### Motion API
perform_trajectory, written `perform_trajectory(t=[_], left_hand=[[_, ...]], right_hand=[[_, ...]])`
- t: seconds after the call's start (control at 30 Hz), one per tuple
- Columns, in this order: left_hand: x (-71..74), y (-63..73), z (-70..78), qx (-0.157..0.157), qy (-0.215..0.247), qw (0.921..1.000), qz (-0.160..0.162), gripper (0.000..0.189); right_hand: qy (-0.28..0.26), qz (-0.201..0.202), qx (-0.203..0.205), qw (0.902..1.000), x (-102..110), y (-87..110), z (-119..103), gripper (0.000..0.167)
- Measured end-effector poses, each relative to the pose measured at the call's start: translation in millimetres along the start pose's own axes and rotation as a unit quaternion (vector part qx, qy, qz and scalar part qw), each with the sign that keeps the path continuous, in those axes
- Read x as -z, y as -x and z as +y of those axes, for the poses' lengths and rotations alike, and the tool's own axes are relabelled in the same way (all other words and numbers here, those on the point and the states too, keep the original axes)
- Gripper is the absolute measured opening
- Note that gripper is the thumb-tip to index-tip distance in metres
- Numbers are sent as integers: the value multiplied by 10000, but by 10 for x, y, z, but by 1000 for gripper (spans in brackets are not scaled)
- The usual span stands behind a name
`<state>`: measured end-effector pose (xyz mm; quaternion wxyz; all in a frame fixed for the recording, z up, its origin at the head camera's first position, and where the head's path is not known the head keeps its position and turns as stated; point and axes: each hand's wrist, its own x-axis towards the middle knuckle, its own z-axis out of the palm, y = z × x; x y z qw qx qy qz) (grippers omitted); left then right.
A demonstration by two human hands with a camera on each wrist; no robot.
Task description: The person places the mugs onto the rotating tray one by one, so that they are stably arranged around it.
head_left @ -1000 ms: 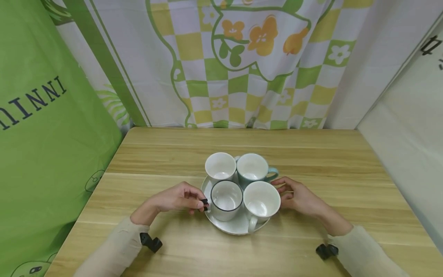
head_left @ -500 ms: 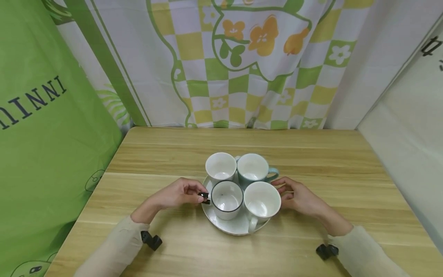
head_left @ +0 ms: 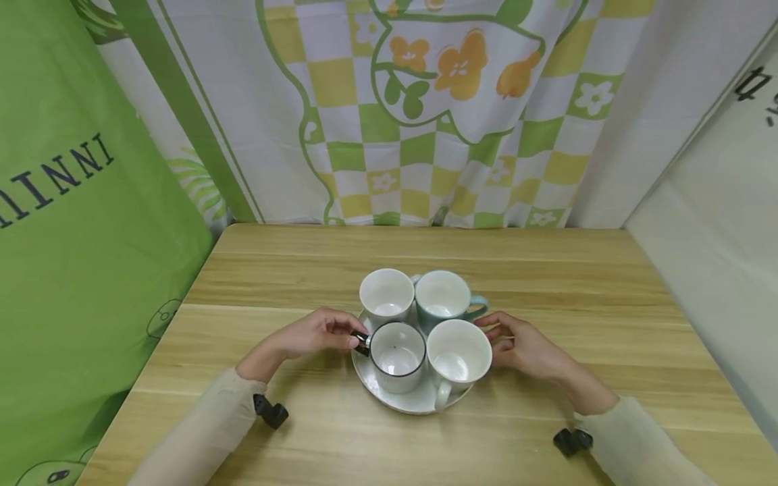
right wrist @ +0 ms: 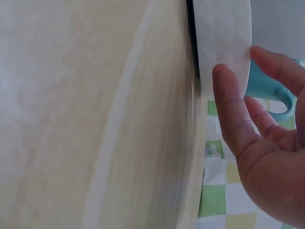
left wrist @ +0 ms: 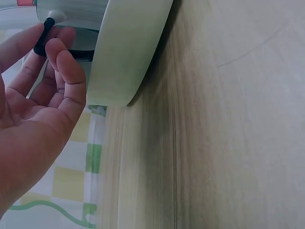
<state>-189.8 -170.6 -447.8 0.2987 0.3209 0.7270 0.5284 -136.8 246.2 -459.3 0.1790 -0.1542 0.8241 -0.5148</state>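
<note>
A white mug with a dark rim point(head_left: 398, 378) stands at the front left of a round white plate point(head_left: 406, 405). My left hand point(head_left: 319, 334) pinches its black handle point(left wrist: 44, 38) between thumb and fingers, beside the plate's wall. Front right on the plate is a larger white mug point(head_left: 458, 358), its handle facing me. My right hand point(head_left: 529, 347) is at the plate's right side; in the right wrist view its loosely extended fingers point(right wrist: 233, 100) lie against the plate's wall, one fingertip at the rim.
Behind on the plate stand a plain white mug point(head_left: 387, 297) and a light blue mug point(head_left: 442, 297) with its handle to the right. The wooden table point(head_left: 273, 263) ends at a checked curtain point(head_left: 419, 155). A green cloth point(head_left: 103, 236) hangs on the left.
My left hand has moved slightly away from me, turning the dark-rimmed mug so its black handle swings farther back. The right hand and the other mugs stay put.
</note>
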Motion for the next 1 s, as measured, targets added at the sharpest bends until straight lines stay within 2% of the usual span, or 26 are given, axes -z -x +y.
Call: perform_trajectory(t=[0.37, 0.63, 0.77, 1.0], left_hand=[[-4, -38, -12, -170, 200, 9996, -61, 28], [24, 21, -25, -97, 70, 9999, 122, 30], [37, 46, -32, -161, -138, 9991, 360, 27], [94, 105, 20, 194, -538, 9927, 1063, 27]], right_hand=[[88, 51, -69, 9999, 13, -4, -6, 61], [137, 72, 25, 9999, 29, 1, -29, 60], [141, 34, 85, 9999, 62, 8, -30, 56], [505, 253, -14, 9984, 185, 34, -88, 38]])
